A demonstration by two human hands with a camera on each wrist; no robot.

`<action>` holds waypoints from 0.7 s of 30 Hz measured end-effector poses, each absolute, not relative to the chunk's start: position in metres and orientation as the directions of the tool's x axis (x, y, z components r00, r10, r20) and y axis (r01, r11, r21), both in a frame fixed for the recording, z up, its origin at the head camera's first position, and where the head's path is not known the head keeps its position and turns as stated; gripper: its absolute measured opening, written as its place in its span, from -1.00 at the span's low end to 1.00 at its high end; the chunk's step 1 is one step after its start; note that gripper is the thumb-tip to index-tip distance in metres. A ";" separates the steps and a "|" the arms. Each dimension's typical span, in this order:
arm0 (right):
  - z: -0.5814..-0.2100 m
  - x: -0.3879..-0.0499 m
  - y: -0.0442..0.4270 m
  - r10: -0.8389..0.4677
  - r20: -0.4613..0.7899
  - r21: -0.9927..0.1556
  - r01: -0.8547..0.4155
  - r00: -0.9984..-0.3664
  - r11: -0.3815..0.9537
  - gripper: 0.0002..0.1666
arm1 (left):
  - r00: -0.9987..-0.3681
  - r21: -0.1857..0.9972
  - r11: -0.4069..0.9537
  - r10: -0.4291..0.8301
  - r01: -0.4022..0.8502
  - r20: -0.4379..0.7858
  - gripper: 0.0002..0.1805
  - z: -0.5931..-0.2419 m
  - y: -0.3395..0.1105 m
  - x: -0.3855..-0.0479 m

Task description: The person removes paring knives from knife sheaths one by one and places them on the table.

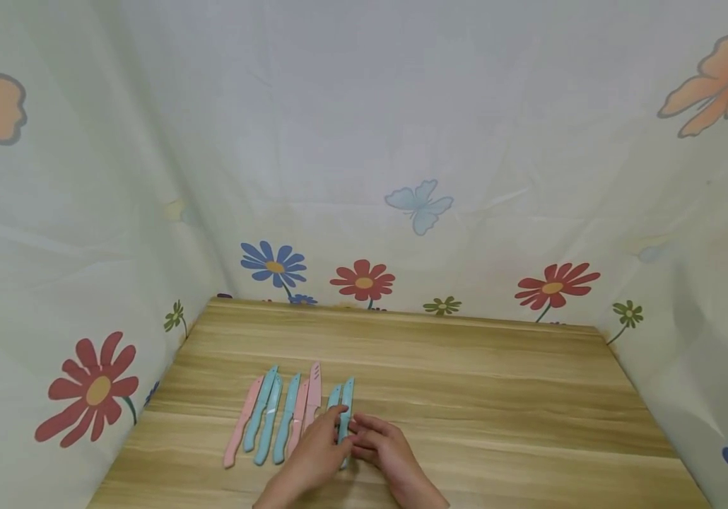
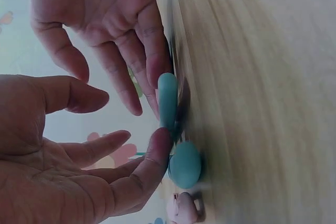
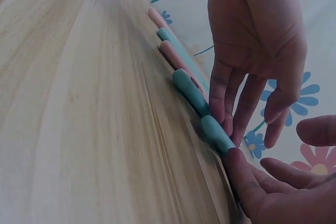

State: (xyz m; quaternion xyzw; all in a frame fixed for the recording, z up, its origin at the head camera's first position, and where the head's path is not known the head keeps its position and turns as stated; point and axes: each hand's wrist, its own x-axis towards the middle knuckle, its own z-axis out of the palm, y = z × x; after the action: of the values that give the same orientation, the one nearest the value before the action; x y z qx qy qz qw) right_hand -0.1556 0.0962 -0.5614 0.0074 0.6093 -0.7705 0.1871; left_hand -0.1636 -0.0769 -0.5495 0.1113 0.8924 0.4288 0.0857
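On the wooden table, both hands meet at the rightmost teal knife (image 1: 347, 403), which lies flat with its handle toward the person. My left hand (image 1: 318, 452) touches the left side of its handle (image 2: 168, 100) with extended fingertips, the thumb apart. From the other side, my right hand (image 1: 392, 452) rests its fingertips against the same handle, its fingers long and loose. Another teal knife (image 1: 335, 396) lies just left, partly hidden under the left hand; its handle (image 3: 190, 92) shows in the right wrist view.
Further left lie a pink knife (image 1: 246, 424), several teal knives (image 1: 287, 417) and two more pink knives (image 1: 314, 385), roughly side by side. The wooden table (image 1: 497, 396) extends to the right. Flower-printed cloth (image 1: 338, 141) encloses the table's back and sides.
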 end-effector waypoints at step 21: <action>-0.561 -0.157 0.099 -0.246 -0.290 -0.916 0.343 -0.925 -0.209 -0.33 | -0.985 0.741 0.663 0.174 0.111 -0.008 -0.31 -0.551 -0.067 -0.163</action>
State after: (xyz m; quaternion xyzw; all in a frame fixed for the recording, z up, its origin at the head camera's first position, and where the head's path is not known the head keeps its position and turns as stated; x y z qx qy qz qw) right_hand -0.1571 0.0989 -0.5612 0.0401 0.5998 -0.7763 0.1896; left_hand -0.1632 -0.0672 -0.5514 0.0780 0.9109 0.4033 0.0391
